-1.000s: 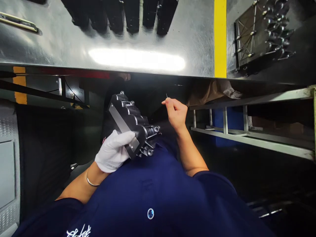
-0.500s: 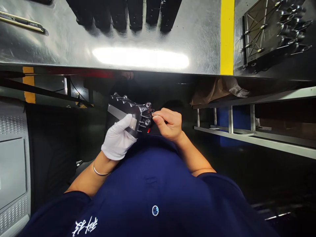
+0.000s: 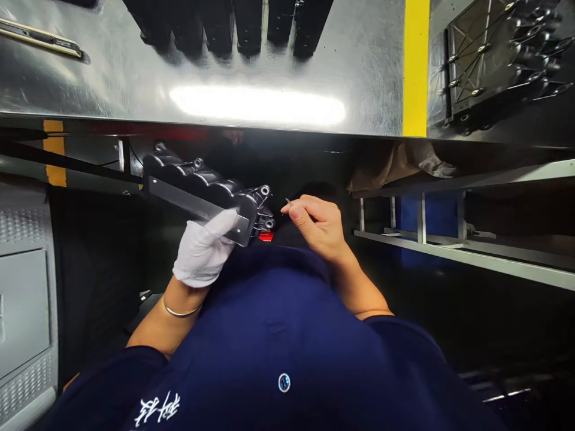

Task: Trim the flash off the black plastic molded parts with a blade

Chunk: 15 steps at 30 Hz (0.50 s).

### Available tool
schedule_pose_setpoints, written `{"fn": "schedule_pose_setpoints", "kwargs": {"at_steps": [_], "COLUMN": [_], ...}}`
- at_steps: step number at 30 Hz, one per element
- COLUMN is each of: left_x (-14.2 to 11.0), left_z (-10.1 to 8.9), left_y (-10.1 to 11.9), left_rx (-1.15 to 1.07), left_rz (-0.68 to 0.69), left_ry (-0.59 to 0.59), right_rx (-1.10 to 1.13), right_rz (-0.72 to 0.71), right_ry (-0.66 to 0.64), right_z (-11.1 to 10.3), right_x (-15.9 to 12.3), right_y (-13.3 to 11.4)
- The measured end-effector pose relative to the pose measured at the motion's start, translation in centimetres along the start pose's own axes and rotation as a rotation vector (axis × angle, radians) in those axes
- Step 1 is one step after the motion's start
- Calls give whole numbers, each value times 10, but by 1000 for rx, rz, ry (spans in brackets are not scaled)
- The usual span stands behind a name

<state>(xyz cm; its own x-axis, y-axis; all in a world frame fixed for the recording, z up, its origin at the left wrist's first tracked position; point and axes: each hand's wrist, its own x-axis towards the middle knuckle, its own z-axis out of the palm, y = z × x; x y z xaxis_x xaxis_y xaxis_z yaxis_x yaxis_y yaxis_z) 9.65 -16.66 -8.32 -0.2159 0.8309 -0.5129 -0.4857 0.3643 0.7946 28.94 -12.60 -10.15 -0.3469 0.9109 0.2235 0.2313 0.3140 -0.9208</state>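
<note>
My left hand (image 3: pixel 203 251), in a white glove, grips a long black moulded part (image 3: pixel 202 188) with round bosses and a flat grey face, held below the table edge in front of my chest. My bare right hand (image 3: pixel 317 224) is just right of the part's end, thumb and fingers pinched on a thin dark pin-like tool (image 3: pixel 288 202) whose tip points at the part's end. A small red piece (image 3: pixel 265 236) shows under that end.
A shiny steel table (image 3: pixel 112 84) with a yellow stripe (image 3: pixel 416 66) spans the top. Several black parts (image 3: pixel 233 24) stand at its far edge, and a black framed part (image 3: pixel 494 57) lies to the right. A metal rack (image 3: pixel 449 239) stands lower right.
My left hand has turned the black part so it lies longer and points up-left. My right hand came down to the part's end, then drew back slightly to the right.
</note>
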Motion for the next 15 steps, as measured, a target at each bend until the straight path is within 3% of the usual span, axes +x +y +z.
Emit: {"fn": "schedule_pose_setpoints", "kwargs": {"at_steps": [5, 15], "left_x": [-3, -7], "left_z": [-9, -8], "left_y": [-8, -4], "left_rx": [176, 298], "left_rz": [331, 373], "left_ry": [-20, -93], "right_rx": [115, 164], "right_rz": [83, 100], "right_ry": [-169, -224], "right_z": [0, -3], "right_x": [4, 6], "right_y": [-15, -19]}}
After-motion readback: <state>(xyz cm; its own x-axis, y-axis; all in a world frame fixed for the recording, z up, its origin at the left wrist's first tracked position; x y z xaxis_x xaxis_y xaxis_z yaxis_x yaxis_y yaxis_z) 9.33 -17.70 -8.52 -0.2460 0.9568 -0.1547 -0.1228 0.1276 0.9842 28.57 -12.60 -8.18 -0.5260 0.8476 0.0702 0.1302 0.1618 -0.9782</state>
